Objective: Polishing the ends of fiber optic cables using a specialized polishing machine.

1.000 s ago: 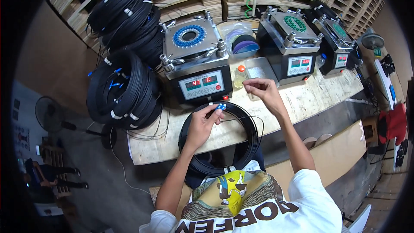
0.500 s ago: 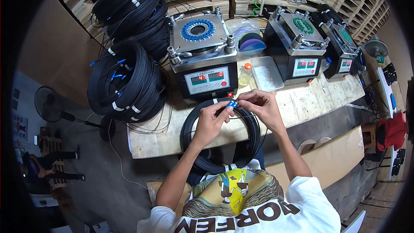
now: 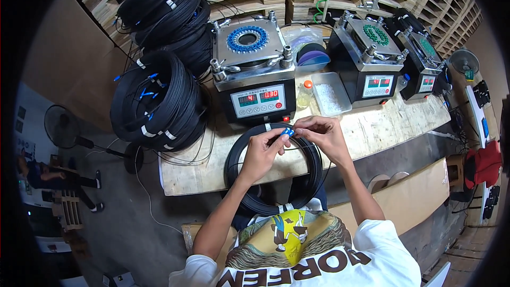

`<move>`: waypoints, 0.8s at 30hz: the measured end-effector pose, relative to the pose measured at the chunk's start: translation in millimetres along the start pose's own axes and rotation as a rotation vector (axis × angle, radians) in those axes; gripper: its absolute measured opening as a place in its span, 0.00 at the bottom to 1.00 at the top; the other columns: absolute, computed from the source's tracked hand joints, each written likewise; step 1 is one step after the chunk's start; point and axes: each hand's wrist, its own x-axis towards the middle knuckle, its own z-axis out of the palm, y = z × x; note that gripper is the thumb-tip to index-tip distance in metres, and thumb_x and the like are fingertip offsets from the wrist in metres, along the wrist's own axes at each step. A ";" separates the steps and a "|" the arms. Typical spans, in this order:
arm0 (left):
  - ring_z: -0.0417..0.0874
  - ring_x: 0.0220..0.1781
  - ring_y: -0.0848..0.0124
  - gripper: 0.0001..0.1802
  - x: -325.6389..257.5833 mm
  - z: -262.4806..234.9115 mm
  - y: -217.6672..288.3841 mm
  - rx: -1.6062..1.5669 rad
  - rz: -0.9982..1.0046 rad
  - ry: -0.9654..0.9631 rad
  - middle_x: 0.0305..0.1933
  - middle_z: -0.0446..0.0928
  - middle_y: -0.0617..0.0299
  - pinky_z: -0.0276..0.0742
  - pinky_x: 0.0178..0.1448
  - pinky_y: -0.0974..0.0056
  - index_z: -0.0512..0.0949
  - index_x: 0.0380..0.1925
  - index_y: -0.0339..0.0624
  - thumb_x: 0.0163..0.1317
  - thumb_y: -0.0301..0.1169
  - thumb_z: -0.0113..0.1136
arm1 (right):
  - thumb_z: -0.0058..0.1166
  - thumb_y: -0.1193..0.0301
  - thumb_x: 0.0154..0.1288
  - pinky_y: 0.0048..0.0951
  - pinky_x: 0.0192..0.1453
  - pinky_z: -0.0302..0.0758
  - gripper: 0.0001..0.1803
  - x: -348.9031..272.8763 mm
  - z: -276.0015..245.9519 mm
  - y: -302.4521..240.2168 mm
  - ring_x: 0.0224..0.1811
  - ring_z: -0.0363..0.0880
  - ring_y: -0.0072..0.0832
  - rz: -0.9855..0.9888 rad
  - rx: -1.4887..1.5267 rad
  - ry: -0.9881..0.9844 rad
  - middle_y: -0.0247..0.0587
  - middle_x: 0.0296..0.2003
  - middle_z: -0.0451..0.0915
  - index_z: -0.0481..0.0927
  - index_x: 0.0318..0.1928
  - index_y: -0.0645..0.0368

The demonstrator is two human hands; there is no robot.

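Observation:
My left hand (image 3: 261,153) pinches small blue fiber-optic connectors (image 3: 287,132) with white tips between thumb and fingertips. Right beside them, my right hand (image 3: 325,136) is closed in a pinch at the connectors' right end. What lies between its fingertips is too small to make out. Under both hands a large coil of black cable (image 3: 315,176), bound with white bands, leans over the table's front edge and reaches down to my shirt. Just beyond the coil stands a polishing machine (image 3: 258,103) with a ring of blue connectors (image 3: 247,39) on its top plate.
Stacked black cable coils (image 3: 159,101) with blue ends rise at the left of the wooden table (image 3: 372,132). Two more polishing machines (image 3: 378,82) (image 3: 423,82) carry green connectors. Between the machines are an orange-capped bottle (image 3: 305,94), a metal tray (image 3: 332,94) and round pads (image 3: 312,56).
Both hands stay together at the connectors, with small finger shifts. The red digits on the nearest machine's display have changed. At far left, a person in the background has moved.

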 end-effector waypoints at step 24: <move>0.78 0.30 0.78 0.15 -5.5 -0.2 -15.3 0.065 -0.055 0.049 0.32 0.82 0.59 0.76 0.38 0.71 0.81 0.48 0.24 0.73 0.29 0.58 | 0.57 0.80 0.57 0.34 0.42 0.82 0.15 94.7 -173.8 114.8 0.33 0.87 0.38 -0.006 -0.893 0.280 0.52 0.32 0.87 0.85 0.46 0.67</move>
